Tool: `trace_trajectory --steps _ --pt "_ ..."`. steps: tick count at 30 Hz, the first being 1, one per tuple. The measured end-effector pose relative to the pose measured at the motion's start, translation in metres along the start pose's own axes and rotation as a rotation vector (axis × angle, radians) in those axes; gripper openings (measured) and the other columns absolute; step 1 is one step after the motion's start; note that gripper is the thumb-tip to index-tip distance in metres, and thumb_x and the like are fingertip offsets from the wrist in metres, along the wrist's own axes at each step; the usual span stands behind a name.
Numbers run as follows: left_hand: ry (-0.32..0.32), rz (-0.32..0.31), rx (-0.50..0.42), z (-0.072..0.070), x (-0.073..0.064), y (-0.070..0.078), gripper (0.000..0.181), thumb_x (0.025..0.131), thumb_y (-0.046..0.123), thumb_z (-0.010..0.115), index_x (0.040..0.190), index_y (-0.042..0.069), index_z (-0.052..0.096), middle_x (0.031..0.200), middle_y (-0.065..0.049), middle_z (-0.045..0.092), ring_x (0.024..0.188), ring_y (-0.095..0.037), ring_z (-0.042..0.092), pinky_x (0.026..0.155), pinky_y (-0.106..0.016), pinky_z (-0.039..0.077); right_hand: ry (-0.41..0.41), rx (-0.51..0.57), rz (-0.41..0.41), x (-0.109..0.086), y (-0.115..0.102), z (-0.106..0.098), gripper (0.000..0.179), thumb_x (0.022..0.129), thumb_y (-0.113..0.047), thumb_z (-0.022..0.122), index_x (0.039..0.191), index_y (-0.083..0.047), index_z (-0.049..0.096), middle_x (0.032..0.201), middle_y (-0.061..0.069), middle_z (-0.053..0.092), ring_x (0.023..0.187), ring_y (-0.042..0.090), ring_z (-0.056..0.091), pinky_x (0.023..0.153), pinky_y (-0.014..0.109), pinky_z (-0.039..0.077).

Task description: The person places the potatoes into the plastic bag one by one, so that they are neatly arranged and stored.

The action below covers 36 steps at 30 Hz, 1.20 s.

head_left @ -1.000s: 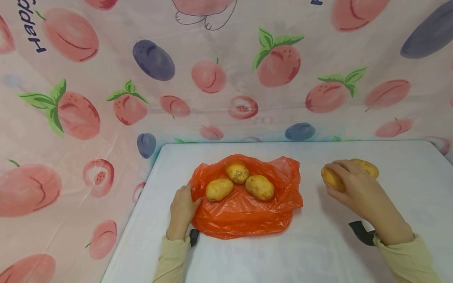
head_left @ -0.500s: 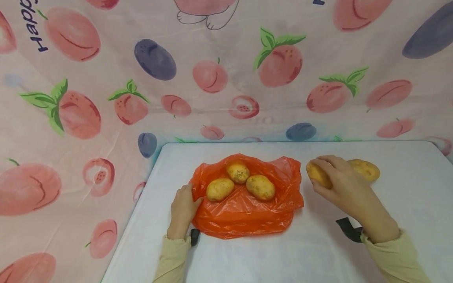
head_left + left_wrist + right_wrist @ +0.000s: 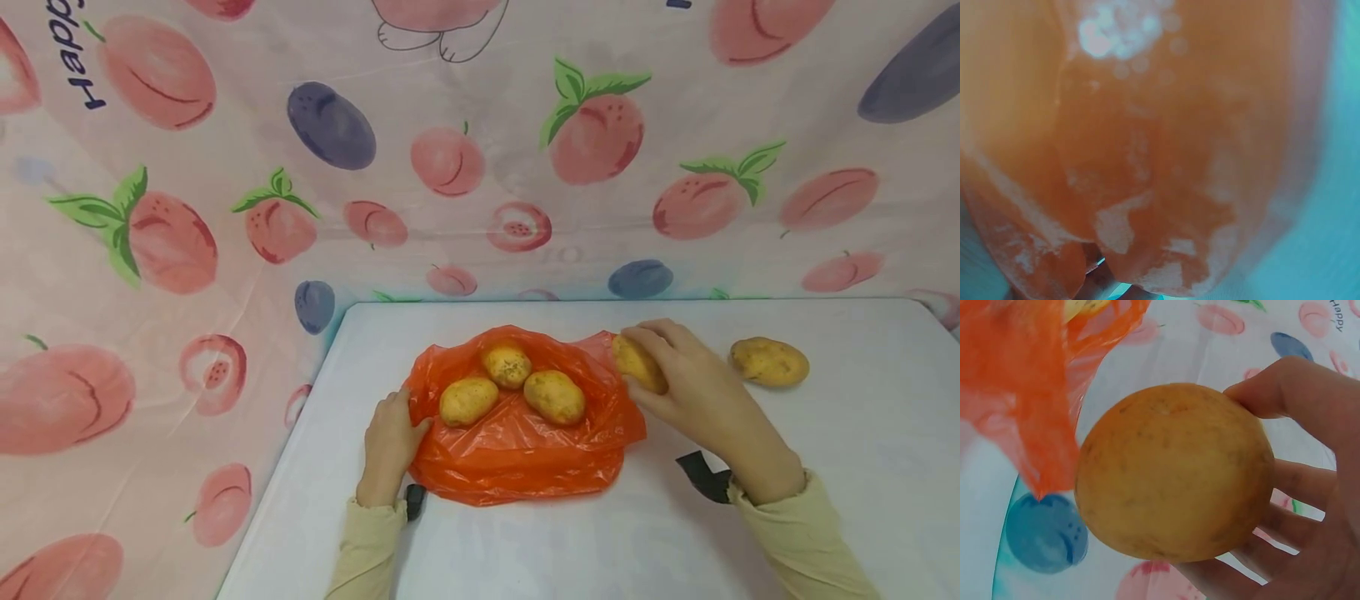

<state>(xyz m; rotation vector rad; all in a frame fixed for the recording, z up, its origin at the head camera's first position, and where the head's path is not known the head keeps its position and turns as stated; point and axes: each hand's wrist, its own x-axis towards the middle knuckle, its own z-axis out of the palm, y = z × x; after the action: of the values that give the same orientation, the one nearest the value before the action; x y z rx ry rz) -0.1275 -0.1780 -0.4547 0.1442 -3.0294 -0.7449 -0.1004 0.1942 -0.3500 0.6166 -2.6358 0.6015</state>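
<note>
My right hand grips a potato between thumb and fingers, over the right edge of an orange plastic bag. In the right wrist view this potato fills the middle, thumb on one side and fingers on the other. Three more potatoes lie on the bag: one at the back, one at the left and one at the right. My left hand holds the bag's left edge, thumb over the plastic. Blurred orange plastic covers most of the left wrist view.
Another potato lies on the white table, to the right of my right hand. A fruit-patterned cloth hangs behind the table and along its left side. Black straps show at the wrists.
My right hand has carried its potato leftward, away from the potato at the right, to the bag's right edge. My left hand and the potatoes on the bag stay put.
</note>
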Motion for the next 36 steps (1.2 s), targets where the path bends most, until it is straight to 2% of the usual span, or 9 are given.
trace_trajectory --steps 7,15,19,23,30,36 --pt "0.007 0.008 0.014 0.000 0.000 0.000 0.058 0.087 0.019 0.078 0.135 -0.001 0.052 0.119 -0.019 0.062 0.103 -0.033 0.056 0.093 -0.051 0.053 -0.074 0.033 0.016 0.009 -0.016 0.007 0.053 0.080 -0.014 0.078 0.128 -0.004 0.059 0.121 0.015 0.054 0.102 0.031 0.058 0.083 0.050 0.057" --pt "-0.001 -0.003 0.010 0.000 0.000 0.000 0.058 0.087 0.020 0.077 0.136 0.000 0.052 0.118 -0.018 0.062 0.102 -0.033 0.055 0.093 -0.051 0.054 -0.064 0.038 -0.056 0.012 -0.027 0.020 0.050 0.082 -0.018 0.080 0.126 -0.004 0.061 0.119 0.013 0.054 0.102 0.027 0.058 0.081 0.044 0.059" --pt "-0.012 -0.016 0.000 -0.001 0.000 0.001 0.058 0.088 0.019 0.077 0.136 0.001 0.052 0.118 -0.018 0.061 0.102 -0.033 0.054 0.093 -0.051 0.053 -0.065 0.036 -0.081 0.015 -0.034 0.027 0.051 0.082 -0.020 0.080 0.126 -0.004 0.061 0.119 0.015 0.055 0.097 0.027 0.060 0.079 0.042 0.059" --pt "-0.019 -0.021 -0.002 0.000 0.000 0.001 0.058 0.088 0.019 0.076 0.136 0.001 0.051 0.118 -0.018 0.061 0.102 -0.032 0.054 0.093 -0.051 0.053 -0.071 0.041 -0.083 0.018 -0.040 0.032 0.052 0.083 -0.021 0.079 0.129 -0.004 0.061 0.119 0.016 0.054 0.091 0.026 0.061 0.075 0.039 0.060" --pt "-0.006 -0.010 0.004 0.000 -0.001 -0.001 0.056 0.088 0.020 0.077 0.134 0.001 0.053 0.116 -0.018 0.062 0.101 -0.032 0.055 0.091 -0.051 0.054 -0.078 0.071 -0.102 0.024 -0.050 0.042 0.050 0.085 -0.022 0.078 0.129 -0.005 0.061 0.121 0.015 0.052 0.097 0.026 0.058 0.075 0.036 0.059" --pt "-0.003 -0.002 0.004 0.000 0.000 0.000 0.056 0.087 0.019 0.077 0.134 0.000 0.052 0.115 -0.018 0.062 0.100 -0.032 0.055 0.092 -0.050 0.054 -0.085 0.088 -0.128 0.029 -0.057 0.053 0.049 0.088 -0.028 0.076 0.127 -0.004 0.061 0.120 0.013 0.054 0.092 0.022 0.057 0.071 0.031 0.056"
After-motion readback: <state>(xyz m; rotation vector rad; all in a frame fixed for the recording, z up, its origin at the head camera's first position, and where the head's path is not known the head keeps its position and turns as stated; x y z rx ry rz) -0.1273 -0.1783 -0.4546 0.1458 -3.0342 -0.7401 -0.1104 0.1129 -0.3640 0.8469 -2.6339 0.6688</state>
